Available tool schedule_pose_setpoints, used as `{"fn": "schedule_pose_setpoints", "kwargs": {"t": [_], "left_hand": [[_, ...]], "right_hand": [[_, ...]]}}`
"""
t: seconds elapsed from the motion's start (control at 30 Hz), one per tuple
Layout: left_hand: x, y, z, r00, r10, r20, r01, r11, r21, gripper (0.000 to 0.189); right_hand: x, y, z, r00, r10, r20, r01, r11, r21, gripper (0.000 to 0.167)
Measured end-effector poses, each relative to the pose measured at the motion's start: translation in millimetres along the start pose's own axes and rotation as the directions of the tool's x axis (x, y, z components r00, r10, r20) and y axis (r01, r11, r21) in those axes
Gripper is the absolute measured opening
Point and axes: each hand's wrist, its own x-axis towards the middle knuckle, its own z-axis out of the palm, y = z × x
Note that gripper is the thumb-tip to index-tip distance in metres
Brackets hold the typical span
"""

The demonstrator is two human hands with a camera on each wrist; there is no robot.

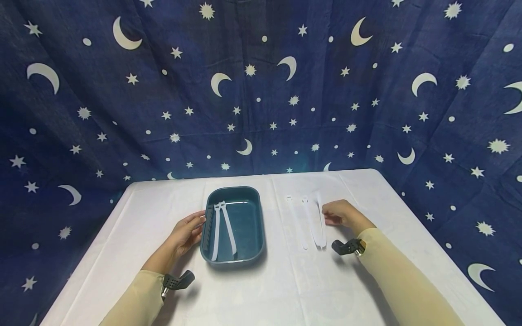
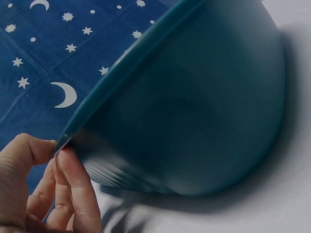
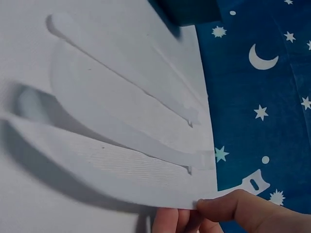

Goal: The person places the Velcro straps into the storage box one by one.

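My left hand (image 1: 187, 233) pinches the left rim of a dark teal plastic bin (image 1: 249, 231), thumb over the edge (image 2: 112, 77) and fingers beneath it. Two white cable straps with slotted heads, one strap (image 1: 216, 235) beside the other strap (image 1: 230, 230), lie inside the bin. To the right, my right hand (image 1: 342, 213) holds another white cable strap (image 3: 112, 187) by its side, between thumb and fingers near the slotted head (image 3: 256, 184). That strap bows, with its tail down by the table. Left of it lie two more, a middle strap (image 1: 310, 219) and a far strap (image 1: 297, 222).
A white cloth (image 1: 273, 294) covers the table. Behind it hangs a dark blue curtain (image 1: 261, 131) with moons and stars. Black wrist mounts, one on the left sleeve (image 1: 177, 280) and one on the right sleeve (image 1: 346, 247), stick out over the table.
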Motion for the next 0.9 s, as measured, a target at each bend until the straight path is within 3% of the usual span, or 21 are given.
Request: {"fn": "schedule_pose_setpoints", "kwargs": {"t": [0.17, 0.33, 0.6, 0.9], "left_hand": [[0.7, -0.1, 0.1, 1.0, 0.0, -0.008, 0.0, 1.0, 0.006, 0.057], [0.4, -0.2, -0.1, 1.0, 0.002, -0.003, -0.002, 1.0, -0.001, 0.057], [1.6, 0.1, 0.1, 1.0, -0.007, -0.016, 0.007, 1.0, 0.001, 0.058], [2.0, -0.2, -0.3, 1.0, -0.008, -0.023, 0.008, 1.0, 0.006, 0.058]], "right_hand": [[-3.5, -8.1, -5.0, 0.995, 0.021, 0.101, -0.031, 0.994, 0.101, 0.024], [-8.1, -16.5, -5.5, 0.98, 0.026, 0.197, -0.054, 0.989, 0.141, 0.023], [-15.5, -29.4, 2.9, 0.959, 0.034, 0.282, -0.093, 0.975, 0.2, 0.017], [-19.1, -43.3, 14.6, 0.945, 0.043, 0.324, -0.109, 0.976, 0.188, 0.03]]}}
